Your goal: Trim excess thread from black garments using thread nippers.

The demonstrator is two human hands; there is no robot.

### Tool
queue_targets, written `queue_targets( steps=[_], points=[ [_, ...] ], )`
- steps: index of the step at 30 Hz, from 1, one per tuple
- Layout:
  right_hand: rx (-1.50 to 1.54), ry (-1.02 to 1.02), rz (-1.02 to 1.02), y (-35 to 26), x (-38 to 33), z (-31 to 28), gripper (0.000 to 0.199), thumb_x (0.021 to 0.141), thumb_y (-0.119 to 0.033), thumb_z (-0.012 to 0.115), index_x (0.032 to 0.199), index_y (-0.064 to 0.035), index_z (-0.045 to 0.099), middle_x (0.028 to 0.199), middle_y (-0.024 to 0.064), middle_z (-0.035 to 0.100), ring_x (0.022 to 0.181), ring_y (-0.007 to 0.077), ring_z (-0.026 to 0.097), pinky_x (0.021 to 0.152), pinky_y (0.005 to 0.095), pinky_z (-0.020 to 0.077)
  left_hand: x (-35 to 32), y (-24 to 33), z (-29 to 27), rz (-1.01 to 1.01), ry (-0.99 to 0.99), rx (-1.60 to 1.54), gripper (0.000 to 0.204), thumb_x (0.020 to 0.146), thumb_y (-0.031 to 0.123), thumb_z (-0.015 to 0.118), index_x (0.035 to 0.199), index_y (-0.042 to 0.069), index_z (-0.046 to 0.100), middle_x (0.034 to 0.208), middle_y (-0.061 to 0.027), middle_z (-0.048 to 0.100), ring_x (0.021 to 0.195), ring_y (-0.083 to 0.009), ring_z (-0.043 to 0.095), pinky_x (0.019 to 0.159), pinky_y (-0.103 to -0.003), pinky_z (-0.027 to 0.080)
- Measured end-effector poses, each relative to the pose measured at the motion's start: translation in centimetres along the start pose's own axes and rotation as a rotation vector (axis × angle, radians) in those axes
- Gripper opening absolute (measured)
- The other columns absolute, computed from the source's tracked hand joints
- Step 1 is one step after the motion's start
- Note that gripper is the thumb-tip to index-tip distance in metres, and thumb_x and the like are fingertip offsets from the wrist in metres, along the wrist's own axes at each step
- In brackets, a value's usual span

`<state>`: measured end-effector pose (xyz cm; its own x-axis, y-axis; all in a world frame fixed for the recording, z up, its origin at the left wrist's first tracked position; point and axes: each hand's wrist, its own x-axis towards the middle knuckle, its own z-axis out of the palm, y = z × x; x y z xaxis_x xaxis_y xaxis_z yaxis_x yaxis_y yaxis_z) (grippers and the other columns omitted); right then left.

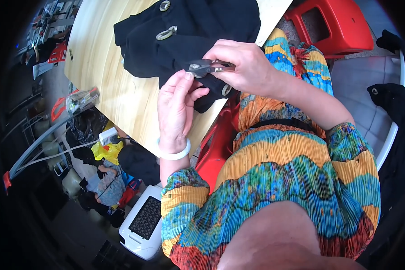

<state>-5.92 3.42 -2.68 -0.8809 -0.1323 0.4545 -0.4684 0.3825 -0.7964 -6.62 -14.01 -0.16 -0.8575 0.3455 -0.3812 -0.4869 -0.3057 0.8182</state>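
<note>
A black garment [166,56] with several pale ring-shaped buttons [166,33] is spread over the tabletop. Above its near part, my left hand [177,99] is closed, thumb and forefinger pinching a small round button [194,67]. My right hand [243,63] grips dark thread snips [211,67], whose blade end meets the button at my left fingertips. The blades partly cover the button, so I cannot tell whether they touch thread. Below my right hand, another ring-shaped button [226,90] lies near the garment's edge.
The light wooden table [108,54] ends close to my lap. Red plastic stools [333,27] stand at upper right and beside my legs. A grey tray-like container [364,90] with dark cloth is at my right. Bags, a white-framed box [141,220] and another person [110,184] are at left.
</note>
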Motion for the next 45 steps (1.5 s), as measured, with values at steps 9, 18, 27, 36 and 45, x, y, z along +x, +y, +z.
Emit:
queue_targets(
  steps=[9,18,27,36,45],
  points=[
    [-0.124,-0.041,-0.165,-0.3,1.1,-1.1,0.011,0.07,-0.005,0.058,0.081,-0.0051,0.053,0.076,0.0073,0.053,0.063,0.0252,0.057,0.054,0.0319,0.0457,0.3,0.6,-1.3,-0.029,-0.181,-0.14,0.015,0.084,0.002,0.051,0.099,-0.001,0.054,0.085,-0.0092,0.06,0.07,-0.0132,0.061,0.063,-0.025,0.054],
    [0.21,0.198,0.154,-2.0,0.0,-2.9,0.03,0.075,-0.021,0.066,0.094,-0.0038,0.051,0.066,0.0031,0.053,0.058,0.0084,0.053,0.051,0.0214,0.0422,0.0,-1.2,-2.2,0.06,-0.212,-0.448,0.029,0.084,0.004,0.051,0.113,0.005,0.048,0.097,-0.0077,0.059,0.082,-0.0185,0.06,0.069,-0.033,0.054],
    [0.287,-0.11,0.208,-3.6,-1.8,-1.8,0.017,0.083,-0.01,0.056,0.095,0.0002,0.051,0.067,0.0036,0.055,0.057,0.0078,0.051,0.051,0.0202,0.0391,0.1,-1.6,-1.0,0.144,-0.225,-0.457,0.038,0.081,0.012,0.058,0.117,0.008,0.045,0.107,-0.0083,0.054,0.095,-0.0227,0.055,0.072,-0.034,0.052],
    [0.237,-0.083,0.146,-3.4,-1.5,-1.6,0.014,0.081,-0.009,0.057,0.091,0.0002,0.052,0.062,0.0042,0.054,0.054,0.0097,0.053,0.047,0.0224,0.0384,0.0,-1.5,-0.2,0.192,-0.163,-0.428,0.024,0.078,0.009,0.062,0.1,0.006,0.056,0.094,-0.0076,0.059,0.087,-0.0235,0.059,0.07,-0.035,0.054],
    [0.258,-0.035,0.197,-3.1,-1.6,-0.8,0.017,0.079,-0.02,0.058,0.082,-0.0032,0.053,0.061,0.0059,0.054,0.052,0.017,0.054,0.047,0.0283,0.0393,-0.1,-1.9,-0.5,0.169,-0.164,-0.404,0.028,0.078,0.007,0.061,0.105,0.008,0.054,0.095,-0.0074,0.06,0.086,-0.0229,0.059,0.071,-0.034,0.053]
  ],
)
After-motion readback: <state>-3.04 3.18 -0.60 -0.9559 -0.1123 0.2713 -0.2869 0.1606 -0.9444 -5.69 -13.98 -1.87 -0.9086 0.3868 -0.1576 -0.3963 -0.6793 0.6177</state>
